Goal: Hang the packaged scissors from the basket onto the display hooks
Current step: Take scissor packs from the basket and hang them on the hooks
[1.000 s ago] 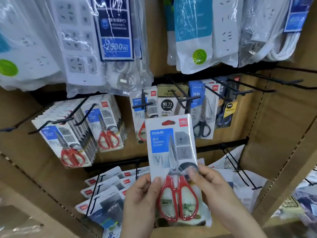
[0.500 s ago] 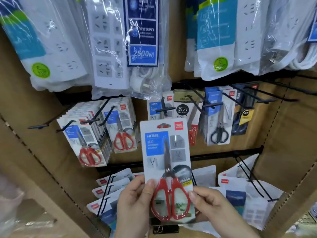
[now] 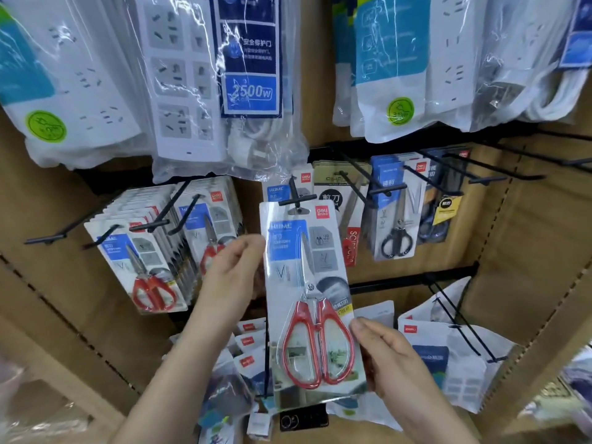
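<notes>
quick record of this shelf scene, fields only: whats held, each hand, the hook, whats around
held: pack of red-handled scissors, upright
left hand: grips the pack's left edge
right hand: pinches its lower right edge
hook: tip at the pack's hang hole; threaded or not, cannot tell
left of it: red-handled packs already hung
right of it: black-handled pack on a hook
above: bagged power strips

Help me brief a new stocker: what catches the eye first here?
A red-handled scissors pack sits dead centre, the left hand gripping its left edge, the right hand its lower right, its top at a black display hook. Bagged white power strips hang above; matching scissors packs crowd hooks at left.
</notes>
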`<action>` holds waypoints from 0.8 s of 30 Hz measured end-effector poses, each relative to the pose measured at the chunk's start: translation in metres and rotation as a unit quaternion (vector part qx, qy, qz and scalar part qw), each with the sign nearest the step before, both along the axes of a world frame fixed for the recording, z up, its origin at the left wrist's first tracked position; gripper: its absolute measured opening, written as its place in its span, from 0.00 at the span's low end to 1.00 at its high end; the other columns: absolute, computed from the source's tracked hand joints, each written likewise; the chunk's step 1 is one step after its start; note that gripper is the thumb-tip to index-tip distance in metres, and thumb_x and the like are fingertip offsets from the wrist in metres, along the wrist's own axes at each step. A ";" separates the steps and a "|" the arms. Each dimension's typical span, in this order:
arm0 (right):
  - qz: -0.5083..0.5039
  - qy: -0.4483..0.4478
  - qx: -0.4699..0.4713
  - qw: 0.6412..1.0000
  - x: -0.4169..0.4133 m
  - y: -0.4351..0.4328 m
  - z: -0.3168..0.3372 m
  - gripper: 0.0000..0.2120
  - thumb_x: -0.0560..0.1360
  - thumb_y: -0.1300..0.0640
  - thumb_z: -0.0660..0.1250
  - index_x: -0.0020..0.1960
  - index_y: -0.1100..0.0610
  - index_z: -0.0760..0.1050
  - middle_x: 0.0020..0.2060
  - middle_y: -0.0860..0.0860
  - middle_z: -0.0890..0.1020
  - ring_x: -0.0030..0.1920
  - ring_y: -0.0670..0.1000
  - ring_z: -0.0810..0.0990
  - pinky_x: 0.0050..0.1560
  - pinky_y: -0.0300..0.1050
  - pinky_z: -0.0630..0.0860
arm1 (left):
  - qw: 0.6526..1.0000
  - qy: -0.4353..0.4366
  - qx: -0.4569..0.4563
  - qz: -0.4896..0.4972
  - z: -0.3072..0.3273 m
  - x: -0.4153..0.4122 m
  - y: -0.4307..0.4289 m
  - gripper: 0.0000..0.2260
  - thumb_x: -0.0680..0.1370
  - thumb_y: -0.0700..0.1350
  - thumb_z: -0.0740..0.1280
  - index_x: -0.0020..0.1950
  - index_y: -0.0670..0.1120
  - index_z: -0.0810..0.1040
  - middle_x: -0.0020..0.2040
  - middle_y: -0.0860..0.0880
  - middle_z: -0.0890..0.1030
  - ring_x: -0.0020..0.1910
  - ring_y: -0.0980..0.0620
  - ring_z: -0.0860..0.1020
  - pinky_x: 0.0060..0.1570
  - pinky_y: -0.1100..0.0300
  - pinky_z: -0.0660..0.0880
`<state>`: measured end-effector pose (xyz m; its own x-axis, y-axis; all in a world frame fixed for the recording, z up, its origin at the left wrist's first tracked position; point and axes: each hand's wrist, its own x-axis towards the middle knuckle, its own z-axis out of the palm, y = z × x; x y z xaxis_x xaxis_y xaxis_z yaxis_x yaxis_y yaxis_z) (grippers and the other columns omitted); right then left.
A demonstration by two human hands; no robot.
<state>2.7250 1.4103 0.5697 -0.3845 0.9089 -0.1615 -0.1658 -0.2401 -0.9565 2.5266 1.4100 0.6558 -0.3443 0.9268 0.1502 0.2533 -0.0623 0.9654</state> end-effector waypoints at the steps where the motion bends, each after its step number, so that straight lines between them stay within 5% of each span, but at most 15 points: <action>1: -0.006 0.002 -0.002 1.000 -0.001 0.000 -0.003 0.11 0.77 0.47 0.64 0.48 0.44 0.85 0.49 0.51 0.87 0.54 0.52 0.84 0.65 0.57 0.74 | 0.999 0.028 0.014 -0.002 0.008 -0.002 0.012 0.14 0.82 0.54 0.60 0.46 0.50 0.81 0.38 0.49 0.82 0.37 0.49 0.77 0.42 0.53 0.73; 4: -0.022 0.020 -0.018 0.999 0.002 -0.003 -0.012 0.22 0.65 0.35 0.71 0.52 0.47 0.85 0.49 0.51 0.86 0.50 0.51 0.84 0.54 0.54 0.79 | 0.996 0.063 0.064 0.018 0.017 -0.002 0.043 0.17 0.82 0.52 0.61 0.42 0.40 0.75 0.32 0.43 0.73 0.28 0.49 0.69 0.31 0.57 0.66; 6: 0.036 0.047 -0.016 0.998 0.005 -0.004 -0.012 0.20 0.69 0.42 0.71 0.55 0.53 0.83 0.45 0.56 0.85 0.40 0.51 0.82 0.36 0.46 0.78 | 0.992 0.079 0.084 0.049 0.017 0.001 0.058 0.17 0.82 0.49 0.61 0.38 0.40 0.72 0.29 0.49 0.68 0.26 0.57 0.64 0.27 0.62 0.62; 8: 0.064 0.035 -0.001 0.997 0.005 -0.005 -0.006 0.17 0.73 0.49 0.70 0.59 0.55 0.80 0.46 0.58 0.86 0.39 0.52 0.83 0.31 0.41 0.76 | 0.990 0.086 0.091 0.064 0.011 0.001 0.074 0.16 0.82 0.48 0.61 0.42 0.37 0.74 0.31 0.47 0.70 0.28 0.57 0.65 0.30 0.61 0.64; 11: 0.000 0.034 0.009 0.999 0.001 0.003 -0.012 0.13 0.76 0.55 0.65 0.59 0.58 0.78 0.40 0.62 0.85 0.33 0.52 0.82 0.29 0.40 0.75 | 0.994 0.058 0.065 0.058 0.008 -0.007 0.093 0.13 0.81 0.49 0.62 0.48 0.38 0.78 0.42 0.35 0.80 0.36 0.47 0.75 0.38 0.50 0.73; 14: -0.053 0.047 0.000 0.997 -0.010 0.011 -0.009 0.09 0.80 0.62 0.61 0.56 0.60 0.78 0.37 0.66 0.84 0.29 0.51 0.80 0.28 0.38 0.76 | 0.998 -0.025 0.034 0.036 0.008 -0.009 0.092 0.05 0.80 0.48 0.65 0.50 0.49 0.79 0.47 0.42 0.85 0.47 0.44 0.84 0.50 0.43 0.80; 17: -0.078 0.072 0.004 0.994 -0.022 0.017 -0.002 0.08 0.81 0.62 0.61 0.56 0.62 0.78 0.34 0.64 0.84 0.27 0.51 0.80 0.28 0.38 0.77 | 1.000 0.006 -0.003 -0.017 -0.008 -0.008 0.065 0.08 0.80 0.43 0.67 0.59 0.48 0.76 0.46 0.51 0.86 0.44 0.53 0.84 0.43 0.58 0.78; 20: -0.090 0.071 0.012 0.993 -0.033 0.025 0.006 0.09 0.81 0.62 0.61 0.58 0.59 0.78 0.34 0.62 0.84 0.29 0.50 0.81 0.32 0.39 0.80 | 0.999 0.033 -0.011 -0.040 -0.024 -0.005 0.052 0.04 0.81 0.42 0.66 0.53 0.45 0.79 0.38 0.56 0.86 0.36 0.62 0.83 0.35 0.72 0.75; 24: -0.070 0.054 -0.001 0.996 -0.045 0.036 0.007 0.16 0.81 0.64 0.61 0.64 0.47 0.71 0.42 0.59 0.86 0.37 0.51 0.84 0.40 0.42 0.82 | 0.994 0.101 -0.011 0.047 -0.029 -0.019 0.088 0.08 0.80 0.46 0.66 0.45 0.44 0.78 0.31 0.46 0.80 0.28 0.57 0.75 0.31 0.62 0.71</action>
